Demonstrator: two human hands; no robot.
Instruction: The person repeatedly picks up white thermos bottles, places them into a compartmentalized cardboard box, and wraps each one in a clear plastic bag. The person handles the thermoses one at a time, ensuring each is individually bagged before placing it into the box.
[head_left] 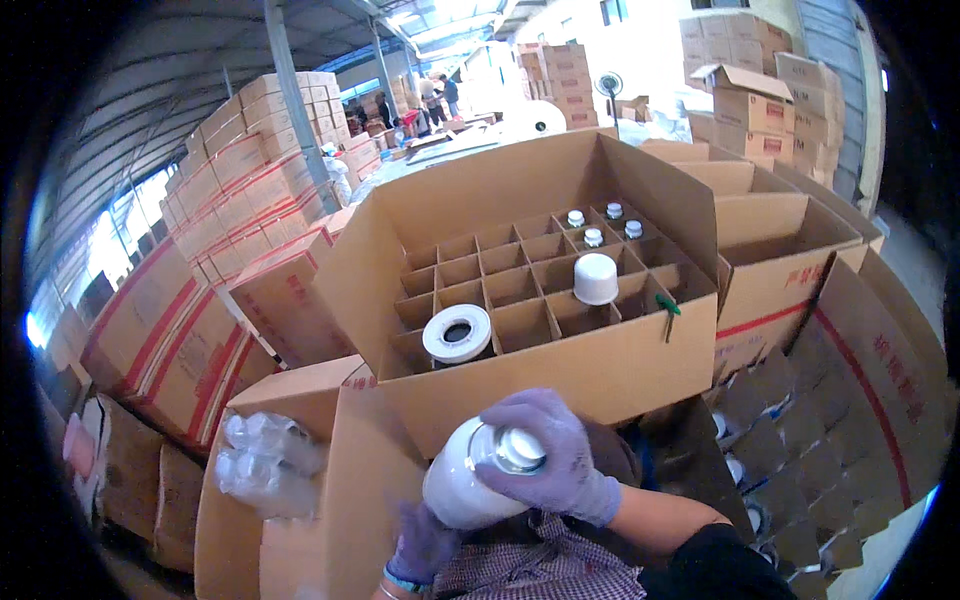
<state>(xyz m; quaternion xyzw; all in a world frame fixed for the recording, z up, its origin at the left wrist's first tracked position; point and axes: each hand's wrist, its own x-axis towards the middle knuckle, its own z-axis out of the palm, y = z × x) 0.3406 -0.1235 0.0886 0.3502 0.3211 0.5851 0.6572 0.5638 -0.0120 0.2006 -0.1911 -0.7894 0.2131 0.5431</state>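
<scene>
Both hands wear pale purple gloves. The left hand [425, 545] sits low, its fingers [412, 562] curled under the base of one white, round-shouldered plastic bottle [465, 487], which lies tilted between the two hands. The right hand [555, 455] closes over the bottle's neck, fingers [520, 415] wrapped narrowly about its silver-white cap end. Beyond the fingers stands an open brown cardboard carton [560, 375] with a cardboard grid divider. In it, up and left of the fingers, is one white tape roll [457, 333]; straight above, one upright white bottle [596, 279]; farther back, four small white-capped bottles [593, 237] sit together.
</scene>
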